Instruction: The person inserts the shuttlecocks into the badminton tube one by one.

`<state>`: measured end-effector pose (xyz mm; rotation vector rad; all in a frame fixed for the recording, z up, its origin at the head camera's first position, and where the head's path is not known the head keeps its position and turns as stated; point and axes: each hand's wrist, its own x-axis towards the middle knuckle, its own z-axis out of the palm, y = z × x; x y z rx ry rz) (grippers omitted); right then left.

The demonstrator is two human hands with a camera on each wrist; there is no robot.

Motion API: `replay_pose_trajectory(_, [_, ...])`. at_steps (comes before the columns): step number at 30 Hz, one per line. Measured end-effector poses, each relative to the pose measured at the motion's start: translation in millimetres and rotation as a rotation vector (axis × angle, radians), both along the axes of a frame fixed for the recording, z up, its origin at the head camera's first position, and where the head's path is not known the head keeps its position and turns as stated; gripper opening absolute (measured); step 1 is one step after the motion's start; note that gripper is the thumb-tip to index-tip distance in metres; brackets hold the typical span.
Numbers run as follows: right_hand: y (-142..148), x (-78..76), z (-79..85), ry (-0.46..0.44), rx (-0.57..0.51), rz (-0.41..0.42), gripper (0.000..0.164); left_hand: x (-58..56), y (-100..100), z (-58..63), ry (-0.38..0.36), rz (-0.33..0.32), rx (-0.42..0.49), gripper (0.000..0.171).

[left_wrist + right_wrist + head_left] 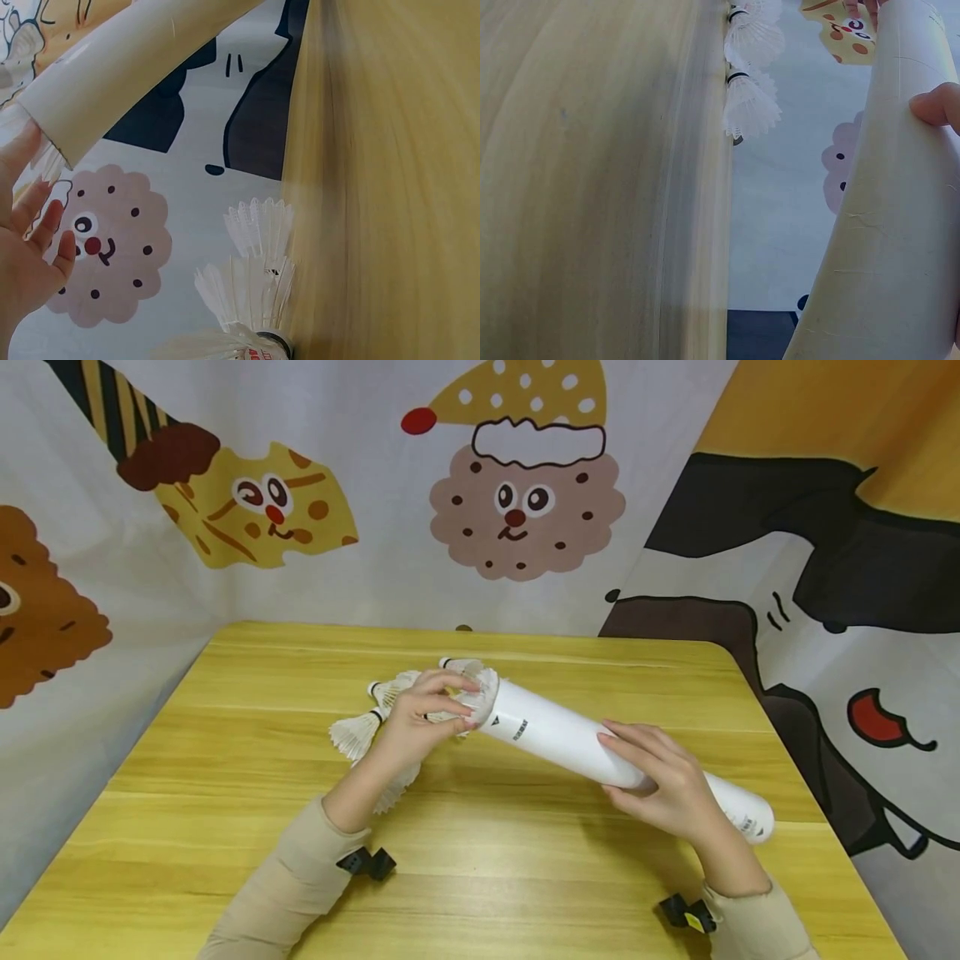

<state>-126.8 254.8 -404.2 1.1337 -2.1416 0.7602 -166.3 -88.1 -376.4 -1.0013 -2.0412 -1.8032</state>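
Tan sleeves lie closest; the right hand grips the white tube, slanting toward the table's right edge, and the left hand pinches a shuttlecock at its mouth. Slow, straight moves should stop bends.

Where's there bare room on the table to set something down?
The table is bare between the left sleeve and the right sleeve, in the far right corner beyond the white tube, and left of the shuttlecocks. It's crowded where they cluster by the tube's left end.
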Motion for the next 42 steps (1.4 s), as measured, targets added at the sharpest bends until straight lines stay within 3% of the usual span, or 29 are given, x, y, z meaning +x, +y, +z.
replay_pose_trajectory(5, [0, -0.4, 0.3, -0.003, -0.005, 0.007, 0.048, -11.6, -3, -16.3, 0.035, -0.047, -0.006, 0.018])
replay_pose_trajectory(8, [0, -0.5, 0.5, -0.004, -0.012, 0.018, 0.047, -13.2, -4, -17.2, 0.037, -0.077, -0.001, 0.017])
replay_pose_trajectory(19, [1, 1.7, 0.9, -0.031, -0.017, 0.054, 0.048, -14.9, -3, -11.2, -0.213, -0.184, -0.034, 0.008])
replay_pose_trajectory(25, [-2, 2.7, 0.6, -0.035, -0.010, 0.070, 0.048, -16.5, -1, -10.7, -0.299, -0.224, -0.048, 0.009])
replay_pose_trajectory(29, [-5, 2.3, 0.6, -0.023, -0.008, 0.079, 0.047, -15.2, 1, -10.8, -0.331, -0.209, -0.080, 0.008])
replay_pose_trajectory(35, [-8, 3.0, -1.6, -0.010, 0.034, 0.056, 0.045, -12.8, 8, -15.7, -0.353, -0.240, -0.169, 0.013])
replay_pose_trajectory(39, [-8, 4.3, -3.0, -0.045, 0.040, 0.041, 0.046, -12.5, 8, -15.7, -0.356, -0.225, -0.210, 0.015])
replay_pose_trajectory(42, [-7, 5.3, -2.8, -0.070, 0.046, 0.038, 0.047, -13.4, 4, -14.4, -0.344, -0.249, -0.265, 0.016])
